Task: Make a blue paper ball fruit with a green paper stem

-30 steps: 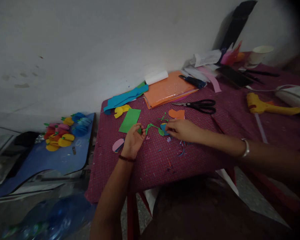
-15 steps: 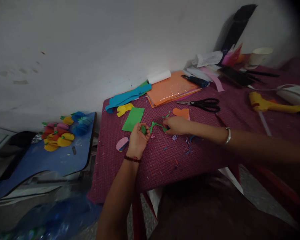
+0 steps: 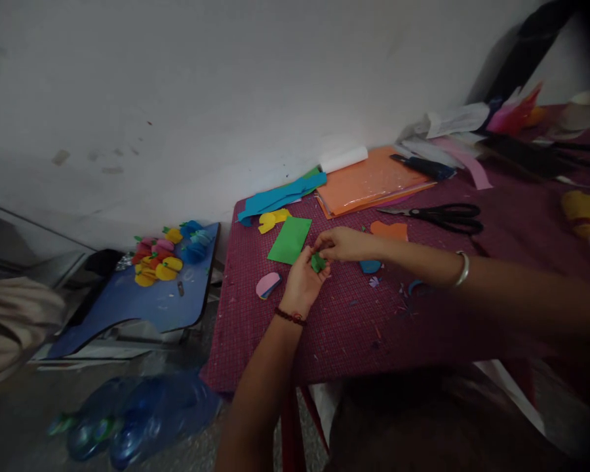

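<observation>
My left hand [image 3: 302, 282] and my right hand [image 3: 341, 244] meet over the maroon tablecloth [image 3: 364, 321], both pinched on a small clump of green paper scraps [image 3: 317, 263]. A green paper rectangle [image 3: 290, 239] lies flat just beyond my left hand. A blue cut piece [image 3: 370, 266] and an orange cut shape [image 3: 390, 230] lie to the right of my hands. A pink and blue half-round piece [image 3: 268, 284] sits to the left of my left wrist.
Black scissors [image 3: 440, 215], an orange sheet stack [image 3: 371, 181], blue strips [image 3: 282, 195], a yellow cut-out [image 3: 272, 219] and a yellow glue gun [image 3: 584, 215] lie on the table. A blue board [image 3: 128, 305] at left holds paper flowers [image 3: 164, 255]. Blue plastic [image 3: 137, 416] lies on the floor.
My right hand has gathered the green scraps off the cloth and brought them to my left hand. The blue piece now lies uncovered. The view has shifted left.
</observation>
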The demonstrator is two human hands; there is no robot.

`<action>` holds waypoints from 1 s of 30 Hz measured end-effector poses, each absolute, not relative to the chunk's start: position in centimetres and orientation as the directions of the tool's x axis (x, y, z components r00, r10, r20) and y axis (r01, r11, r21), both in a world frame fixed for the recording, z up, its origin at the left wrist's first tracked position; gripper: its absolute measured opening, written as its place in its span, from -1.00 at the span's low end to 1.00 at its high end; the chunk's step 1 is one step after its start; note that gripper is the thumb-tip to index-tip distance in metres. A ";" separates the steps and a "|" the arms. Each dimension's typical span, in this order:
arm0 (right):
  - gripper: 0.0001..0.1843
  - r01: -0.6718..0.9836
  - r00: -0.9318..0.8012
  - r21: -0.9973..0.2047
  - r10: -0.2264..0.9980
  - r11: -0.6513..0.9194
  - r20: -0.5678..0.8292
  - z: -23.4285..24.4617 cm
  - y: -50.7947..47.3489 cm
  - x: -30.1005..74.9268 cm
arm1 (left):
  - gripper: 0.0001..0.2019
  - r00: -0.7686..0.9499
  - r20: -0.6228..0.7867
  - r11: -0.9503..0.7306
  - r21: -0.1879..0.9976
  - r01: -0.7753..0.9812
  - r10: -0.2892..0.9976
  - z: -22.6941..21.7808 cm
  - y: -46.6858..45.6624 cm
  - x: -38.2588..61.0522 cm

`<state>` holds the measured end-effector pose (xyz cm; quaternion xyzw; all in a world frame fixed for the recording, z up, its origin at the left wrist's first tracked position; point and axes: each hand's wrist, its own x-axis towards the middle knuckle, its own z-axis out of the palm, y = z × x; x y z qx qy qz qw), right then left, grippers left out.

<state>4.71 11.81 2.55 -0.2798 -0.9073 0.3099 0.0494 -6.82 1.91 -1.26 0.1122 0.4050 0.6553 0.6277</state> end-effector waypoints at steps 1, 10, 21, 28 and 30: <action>-0.72 0.474 -0.829 -0.612 0.556 0.633 -0.067 2.5 12.3 4.2 | -0.86 -0.214 -0.372 0.099 0.666 -0.739 0.903 -1.2 2.0 -7.1; -0.60 0.635 -0.665 -0.534 0.746 0.558 -0.012 0.9 19.6 -1.4 | -0.71 -0.174 -0.364 0.176 0.749 -0.639 0.915 -1.4 1.6 -7.2; -0.59 0.548 -0.742 -0.728 0.641 0.411 -0.197 -1.1 19.8 -4.8 | -0.73 -0.105 -0.361 0.242 0.786 -0.568 0.926 -1.5 1.5 -7.3; -0.65 0.413 -0.787 -0.823 0.607 0.391 -0.107 1.0 20.1 -1.8 | -0.79 -0.157 -0.388 0.219 0.762 -0.609 0.908 -1.8 1.7 -7.9; -0.72 0.381 -0.797 -0.825 0.601 0.419 -0.063 1.4 20.3 1.4 | -0.81 -0.176 -0.402 0.208 0.743 -0.636 0.898 -1.6 1.8 -8.1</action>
